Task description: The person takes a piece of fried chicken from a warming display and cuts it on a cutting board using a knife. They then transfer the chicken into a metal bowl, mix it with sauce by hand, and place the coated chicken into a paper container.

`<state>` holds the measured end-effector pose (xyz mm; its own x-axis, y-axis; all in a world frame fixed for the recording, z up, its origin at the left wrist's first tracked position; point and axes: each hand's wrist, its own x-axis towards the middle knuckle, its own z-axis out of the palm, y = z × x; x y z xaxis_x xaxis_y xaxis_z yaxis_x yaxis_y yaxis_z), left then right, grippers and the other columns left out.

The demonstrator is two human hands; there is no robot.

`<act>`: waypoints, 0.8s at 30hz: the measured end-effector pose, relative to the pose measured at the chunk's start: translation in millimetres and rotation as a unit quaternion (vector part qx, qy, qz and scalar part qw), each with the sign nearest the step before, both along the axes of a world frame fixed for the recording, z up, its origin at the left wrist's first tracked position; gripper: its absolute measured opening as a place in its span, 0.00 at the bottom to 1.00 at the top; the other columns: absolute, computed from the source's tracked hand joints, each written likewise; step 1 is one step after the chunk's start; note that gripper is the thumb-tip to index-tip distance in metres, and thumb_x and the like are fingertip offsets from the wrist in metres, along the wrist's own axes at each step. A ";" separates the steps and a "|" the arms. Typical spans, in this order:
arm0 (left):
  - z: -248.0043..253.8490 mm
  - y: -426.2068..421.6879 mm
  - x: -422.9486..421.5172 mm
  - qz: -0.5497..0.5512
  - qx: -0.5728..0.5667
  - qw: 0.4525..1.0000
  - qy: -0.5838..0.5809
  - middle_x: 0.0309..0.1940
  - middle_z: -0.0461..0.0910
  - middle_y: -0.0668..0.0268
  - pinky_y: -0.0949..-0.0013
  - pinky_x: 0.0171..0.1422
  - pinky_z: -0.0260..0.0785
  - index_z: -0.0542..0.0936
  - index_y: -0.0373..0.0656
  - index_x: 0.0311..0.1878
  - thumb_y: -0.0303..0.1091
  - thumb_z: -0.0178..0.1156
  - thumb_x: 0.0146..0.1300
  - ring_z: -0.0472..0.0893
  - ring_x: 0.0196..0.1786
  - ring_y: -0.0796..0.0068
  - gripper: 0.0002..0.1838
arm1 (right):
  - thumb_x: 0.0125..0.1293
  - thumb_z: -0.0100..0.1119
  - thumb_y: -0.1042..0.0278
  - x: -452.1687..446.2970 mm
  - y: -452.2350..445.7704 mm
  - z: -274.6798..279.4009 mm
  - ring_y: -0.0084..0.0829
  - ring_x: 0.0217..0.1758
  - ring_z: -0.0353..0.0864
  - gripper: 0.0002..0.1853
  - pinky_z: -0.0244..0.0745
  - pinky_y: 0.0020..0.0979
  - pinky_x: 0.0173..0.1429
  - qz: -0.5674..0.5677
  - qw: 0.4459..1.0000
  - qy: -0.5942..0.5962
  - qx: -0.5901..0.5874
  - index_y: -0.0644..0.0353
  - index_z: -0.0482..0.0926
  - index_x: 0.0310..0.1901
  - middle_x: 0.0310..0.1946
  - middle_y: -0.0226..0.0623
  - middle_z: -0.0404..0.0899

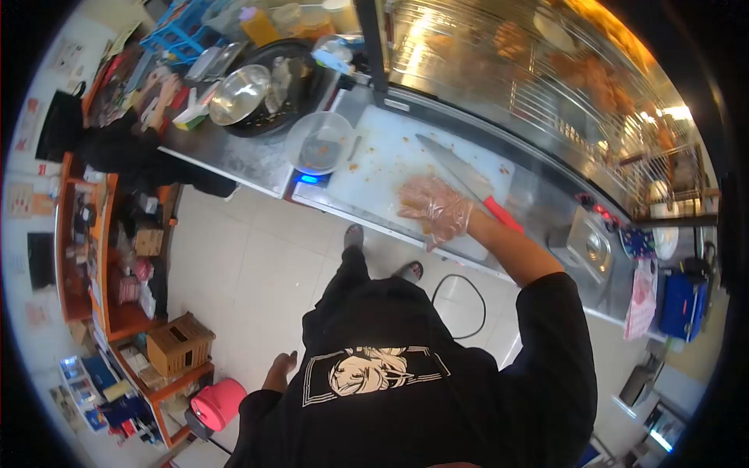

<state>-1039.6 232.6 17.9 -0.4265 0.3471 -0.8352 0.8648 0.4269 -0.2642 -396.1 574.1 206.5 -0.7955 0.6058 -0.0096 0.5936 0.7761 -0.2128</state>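
The gloved right hand is over the cutting board, fingers spread, gripping nothing visible; they are best kept clear of the knife on the board. The left hand is well apart from the board, its grip unclear.

we saw a glossy metal bowl, smooth plastic tub, crinkled shiny plastic glove, smooth metal blade, smooth matt board, matt cloth shirt
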 end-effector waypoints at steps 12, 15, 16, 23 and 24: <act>4.5 15.8 41.7 0.086 0.189 0.958 -0.196 0.28 0.84 0.43 0.54 0.31 0.77 0.84 0.30 0.31 0.46 0.66 0.53 0.87 0.30 0.51 0.22 | 0.51 0.71 0.44 -9.9 -12.9 -31.2 0.49 0.54 0.76 0.29 0.75 0.49 0.56 -0.129 0.990 0.056 0.014 0.49 0.81 0.52 0.53 0.40 0.78; -11.8 26.1 27.4 0.029 0.237 0.951 -0.198 0.31 0.85 0.44 0.53 0.34 0.78 0.85 0.31 0.31 0.46 0.67 0.54 0.87 0.34 0.50 0.21 | 0.52 0.72 0.53 -19.1 -29.3 -54.9 0.44 0.46 0.80 0.22 0.80 0.43 0.46 -0.227 0.962 0.110 0.109 0.48 0.82 0.49 0.48 0.36 0.80; -13.3 36.7 21.8 0.074 0.170 0.966 -0.183 0.35 0.86 0.45 0.52 0.41 0.79 0.86 0.32 0.36 0.47 0.66 0.55 0.87 0.41 0.46 0.23 | 0.53 0.72 0.55 -22.1 -30.8 -54.6 0.43 0.46 0.80 0.21 0.81 0.41 0.43 -0.261 0.953 0.108 0.114 0.48 0.81 0.49 0.47 0.36 0.80; 37.2 169.4 20.4 0.085 0.011 0.995 -0.061 0.52 0.82 0.40 0.51 0.61 0.75 0.81 0.27 0.53 0.61 0.54 0.69 0.83 0.55 0.43 0.37 | 0.56 0.69 0.62 -52.4 -40.7 -55.8 0.44 0.42 0.81 0.19 0.81 0.42 0.44 -0.485 0.853 0.123 0.148 0.49 0.79 0.50 0.45 0.40 0.81; 14.6 189.1 1.9 0.057 0.002 0.996 -0.072 0.58 0.79 0.40 0.51 0.67 0.70 0.78 0.27 0.58 0.65 0.50 0.70 0.78 0.62 0.43 0.41 | 0.57 0.69 0.62 -52.3 -42.3 -60.6 0.45 0.42 0.81 0.19 0.81 0.43 0.44 -0.513 0.832 0.160 0.140 0.49 0.79 0.51 0.45 0.40 0.81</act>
<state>-1037.7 421.7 32.5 -0.3397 0.3077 -0.8888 0.8396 0.5251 -0.1391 -448.4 531.8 145.9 0.2070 0.9101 0.3589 0.9214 -0.0580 -0.3843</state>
